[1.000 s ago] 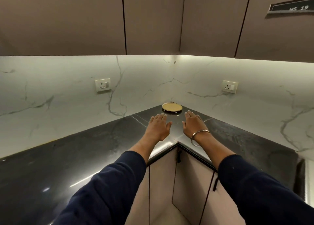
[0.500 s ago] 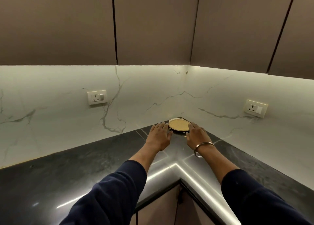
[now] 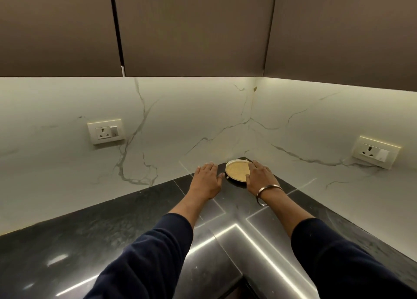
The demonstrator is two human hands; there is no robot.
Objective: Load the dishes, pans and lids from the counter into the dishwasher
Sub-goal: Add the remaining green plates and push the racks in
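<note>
Head view: a small round plate (image 3: 237,171), yellowish with a pale rim, lies flat on the black counter (image 3: 117,231) in its far corner, where the two marble backsplash walls (image 3: 180,122) meet. The plate sits close to both walls.

The left hand (image 3: 206,179) lies palm down on the counter just to the left of the plate, fingers straight and together, pointing at the back wall; its thumb reaches toward the plate's left rim, and contact there cannot be made out. Its grip is released and holds nothing.

The right hand (image 3: 259,176) rests over the plate's right edge, fingers stretched along the rim and thumb at the plate's near side. Its grip looks released, flat against the plate rather than clasped round it. A metal bangle (image 3: 268,191) circles that wrist.

Both arms wear dark blue sleeves (image 3: 144,260). A wall socket (image 3: 105,131) sits on the left wall and another socket (image 3: 375,152) on the right. Brown upper cabinets (image 3: 194,27) hang above.
</note>
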